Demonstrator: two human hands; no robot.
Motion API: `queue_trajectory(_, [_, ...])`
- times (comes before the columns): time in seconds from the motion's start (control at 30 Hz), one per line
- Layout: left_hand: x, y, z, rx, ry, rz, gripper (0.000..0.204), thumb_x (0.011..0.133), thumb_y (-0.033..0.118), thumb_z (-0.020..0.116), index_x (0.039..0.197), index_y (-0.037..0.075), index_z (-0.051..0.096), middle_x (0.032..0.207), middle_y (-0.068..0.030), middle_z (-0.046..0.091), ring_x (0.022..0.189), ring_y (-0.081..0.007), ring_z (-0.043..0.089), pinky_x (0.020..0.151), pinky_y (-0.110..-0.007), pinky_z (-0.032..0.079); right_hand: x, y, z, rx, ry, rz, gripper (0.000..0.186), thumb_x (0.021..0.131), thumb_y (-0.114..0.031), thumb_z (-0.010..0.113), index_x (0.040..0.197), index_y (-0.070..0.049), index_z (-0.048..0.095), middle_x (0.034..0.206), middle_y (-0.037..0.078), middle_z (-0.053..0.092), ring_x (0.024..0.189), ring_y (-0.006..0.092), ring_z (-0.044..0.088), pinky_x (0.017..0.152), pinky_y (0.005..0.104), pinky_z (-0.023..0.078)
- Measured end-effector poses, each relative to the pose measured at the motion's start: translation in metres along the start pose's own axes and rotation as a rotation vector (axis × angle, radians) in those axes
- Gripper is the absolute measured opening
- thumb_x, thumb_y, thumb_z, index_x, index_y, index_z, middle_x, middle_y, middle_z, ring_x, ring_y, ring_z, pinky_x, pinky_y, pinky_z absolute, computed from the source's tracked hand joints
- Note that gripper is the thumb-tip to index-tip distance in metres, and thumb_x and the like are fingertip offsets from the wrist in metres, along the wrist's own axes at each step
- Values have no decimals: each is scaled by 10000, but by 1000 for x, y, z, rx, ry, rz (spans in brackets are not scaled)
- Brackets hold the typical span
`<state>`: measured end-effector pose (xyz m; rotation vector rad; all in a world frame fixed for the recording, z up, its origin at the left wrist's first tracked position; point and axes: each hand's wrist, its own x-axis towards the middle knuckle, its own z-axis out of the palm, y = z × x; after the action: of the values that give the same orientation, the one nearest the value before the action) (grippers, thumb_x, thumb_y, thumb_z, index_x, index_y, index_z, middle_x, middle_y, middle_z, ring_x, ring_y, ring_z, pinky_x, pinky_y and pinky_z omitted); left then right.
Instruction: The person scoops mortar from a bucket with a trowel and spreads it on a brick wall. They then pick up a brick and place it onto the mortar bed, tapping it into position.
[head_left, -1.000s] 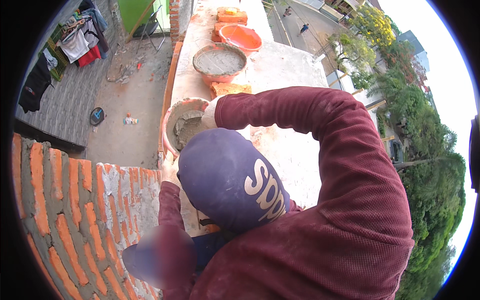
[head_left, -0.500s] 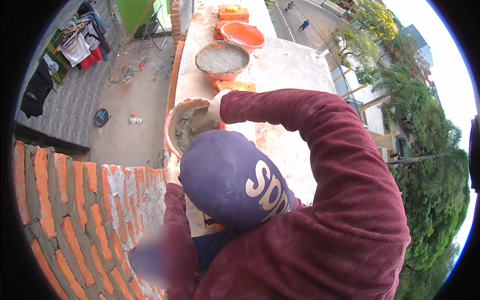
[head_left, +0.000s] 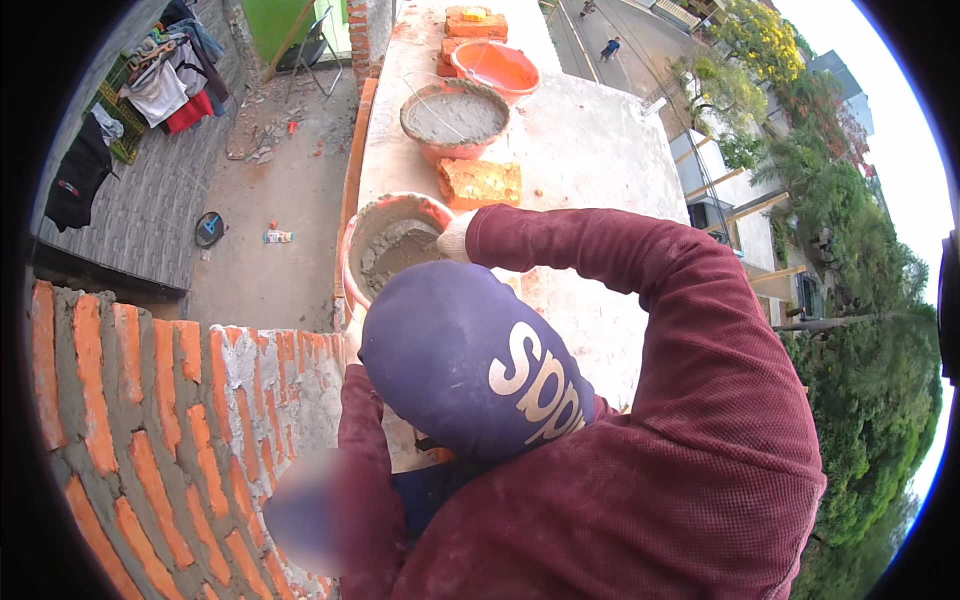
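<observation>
An orange basin holding grey wet mortar stands on the ledge, its near side hidden behind my cap. At the basin's near-left rim is my left hand, closed against it and partly covered by the cap. My right hand is bent in over the right side of the basin. Its fingers look closed, but what they hold is hidden from view. Maroon sleeves cover both arms. Just beyond my right hand lies an orange brick.
A second mortar-filled basin stands farther along the ledge, before another orange basin and stacked bricks. A brick wall rises at left. Below is a yard; trees and a street lie right.
My right hand has drawn back toward me and to the right, away from the basin's far rim. More mortar and the whole brick beyond now show. My left hand stays at the rim.
</observation>
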<state>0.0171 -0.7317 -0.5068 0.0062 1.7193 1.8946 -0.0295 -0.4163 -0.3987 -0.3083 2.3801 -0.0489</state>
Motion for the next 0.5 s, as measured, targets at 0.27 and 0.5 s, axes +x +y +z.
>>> queue_trajectory(0.27, [27, 17, 17, -69, -33, 119, 452, 953, 84, 615, 1392, 8, 538, 983, -101, 693, 815, -151, 663, 729, -291, 537, 10, 27, 10, 275, 196, 319, 496, 974, -460, 483, 1139, -63, 731, 941, 211, 723, 883, 349, 711, 787, 480, 544])
queue_trajectory(0.5, [28, 43, 33, 342, 16, 179, 359, 886, 149, 666, 1177, -36, 569, 972, -146, 673, 894, -236, 636, 827, -375, 516, -26, 56, -17, -115, 293, 255, 306, 880, -112, 598, 1163, -74, 708, 1007, 225, 735, 967, 402, 714, 850, 487, 555])
